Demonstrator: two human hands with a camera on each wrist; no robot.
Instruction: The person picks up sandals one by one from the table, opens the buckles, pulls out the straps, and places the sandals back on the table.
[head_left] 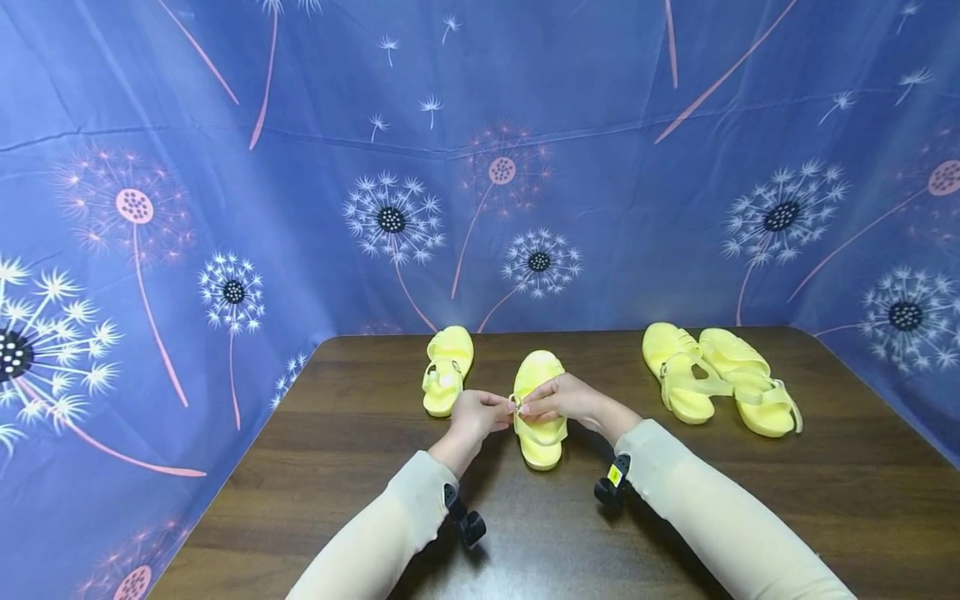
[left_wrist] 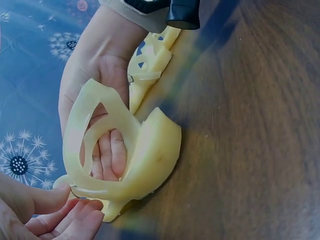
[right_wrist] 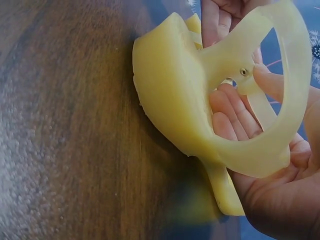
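A yellow sandal [head_left: 542, 454] rests sole-down on the table, its toe away from me and its heel nearest. My left hand [head_left: 476, 417] pinches the ankle strap [left_wrist: 100, 190] at the sandal's left side, by a small metal buckle. From the other side, my right hand [head_left: 576, 400] reaches across the sandal and pinches the strap by the buckle with thumb and fingertips. A small metal stud [right_wrist: 244, 71] shows close to the right thumb in the right wrist view. The fingertips partly hide the buckle, so whether it is fastened cannot be told.
Another yellow sandal [head_left: 452, 354] stands behind my left hand. Two more yellow sandals, a left one [head_left: 686, 400] and a right one [head_left: 761, 408], lie side by side at the table's back right. A blue dandelion-print cloth [head_left: 622, 200] hangs behind the brown wooden table [head_left: 315, 467].
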